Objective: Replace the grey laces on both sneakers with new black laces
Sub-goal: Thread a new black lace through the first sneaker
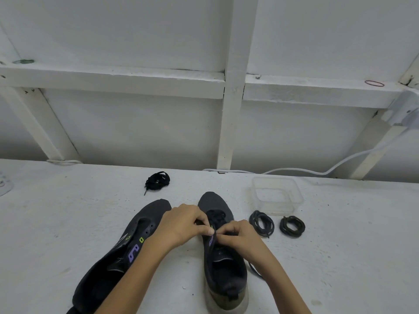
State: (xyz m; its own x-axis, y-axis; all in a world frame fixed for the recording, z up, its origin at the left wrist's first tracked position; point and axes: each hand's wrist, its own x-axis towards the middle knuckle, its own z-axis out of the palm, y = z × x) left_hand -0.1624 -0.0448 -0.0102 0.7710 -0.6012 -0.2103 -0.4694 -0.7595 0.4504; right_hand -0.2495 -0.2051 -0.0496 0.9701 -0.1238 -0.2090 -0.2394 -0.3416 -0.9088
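Two dark grey sneakers lie on the white table. The left sneaker [127,252] has bare eyelets and no lace. The right sneaker [223,264] carries a black lace [216,217] through its front eyelets. My left hand [183,223] and my right hand [238,234] meet over its tongue, both pinching the black lace near a side eyelet. A loose lace end [255,269] trails by the shoe's right side. A bundled black lace [157,179] sits behind the left sneaker. Two coiled grey laces [261,223] [292,225] lie to the right.
A clear plastic container [277,194] stands behind the coiled laces. A white cable [317,171] runs along the table's back edge below a white wooden frame [231,87]. A red rubber band [374,83] lies on the frame's ledge.
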